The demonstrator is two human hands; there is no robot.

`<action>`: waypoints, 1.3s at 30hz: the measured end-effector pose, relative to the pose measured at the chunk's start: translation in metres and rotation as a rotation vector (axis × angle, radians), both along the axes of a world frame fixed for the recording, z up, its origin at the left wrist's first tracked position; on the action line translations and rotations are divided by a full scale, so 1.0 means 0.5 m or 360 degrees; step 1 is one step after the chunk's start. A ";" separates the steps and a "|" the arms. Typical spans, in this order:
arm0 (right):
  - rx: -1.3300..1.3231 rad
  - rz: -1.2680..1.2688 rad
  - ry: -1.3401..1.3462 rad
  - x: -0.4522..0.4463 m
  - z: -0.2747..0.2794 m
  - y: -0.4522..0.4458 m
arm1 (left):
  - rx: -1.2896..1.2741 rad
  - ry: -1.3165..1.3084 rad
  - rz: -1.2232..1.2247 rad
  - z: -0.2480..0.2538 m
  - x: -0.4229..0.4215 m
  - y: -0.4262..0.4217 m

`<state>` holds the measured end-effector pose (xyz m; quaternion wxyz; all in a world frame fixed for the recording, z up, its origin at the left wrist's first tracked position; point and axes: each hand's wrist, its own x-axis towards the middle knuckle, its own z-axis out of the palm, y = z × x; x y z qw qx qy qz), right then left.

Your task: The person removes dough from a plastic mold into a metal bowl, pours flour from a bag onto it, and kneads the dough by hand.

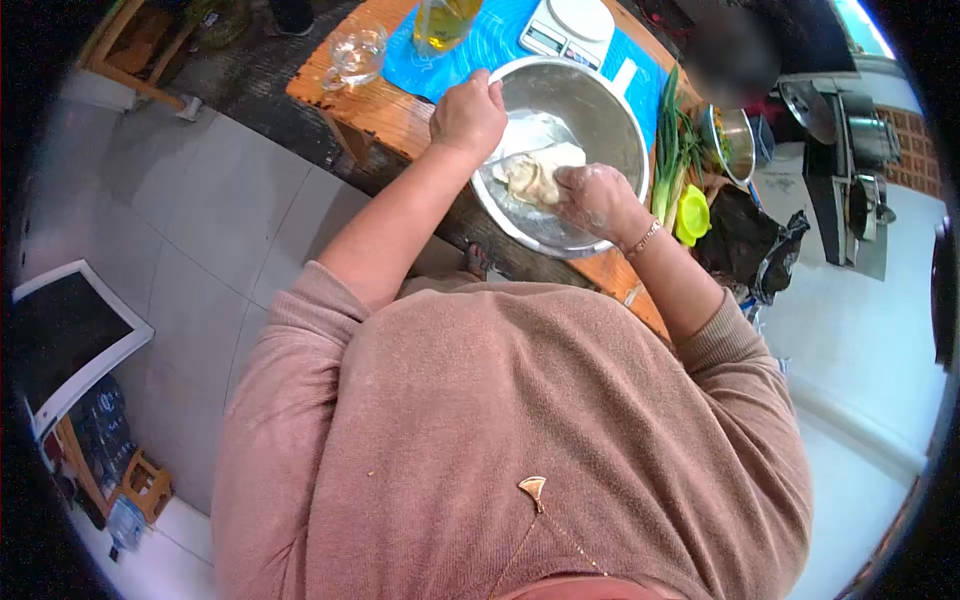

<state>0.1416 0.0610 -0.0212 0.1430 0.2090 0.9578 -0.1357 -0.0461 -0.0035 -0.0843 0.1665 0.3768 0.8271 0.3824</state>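
A wide steel mixing bowl (612, 130) stands at the near edge of the wooden table, with a pale lump of dough (533, 175) and loose white flour (530, 130) inside. My left hand (470, 115) grips the bowl's left rim, thumb over the edge. Inside the bowl, my right hand (598, 203) is closed against the right side of the dough, its fingers dusted with flour. The undersides of my right fingers are hidden.
On the blue mat (405, 70) behind the bowl are a kitchen scale (568, 30) and an oil container (443, 25). A glass cup (356, 57) sits at left. Green onions (668, 160), a yellow-green plastic item (692, 215) and a black bag (755, 240) lie at right.
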 end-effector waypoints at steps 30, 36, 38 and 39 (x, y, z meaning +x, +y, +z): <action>-0.0029 -0.1079 0.0268 -0.185 -0.211 0.054 | 0.0108 0.0142 -0.0088 -0.008 0.001 -0.001; 0.0066 -0.0877 0.0169 -0.174 -0.216 0.032 | -0.0009 0.0185 -0.0032 -0.012 0.002 0.007; -0.0479 -0.0801 -0.0034 -0.153 -0.138 0.045 | 0.0006 0.0191 -0.0037 -0.006 0.003 0.010; -0.0761 -0.0753 -0.0147 -0.137 -0.094 0.047 | -0.0001 0.0189 -0.0036 -0.007 0.002 0.006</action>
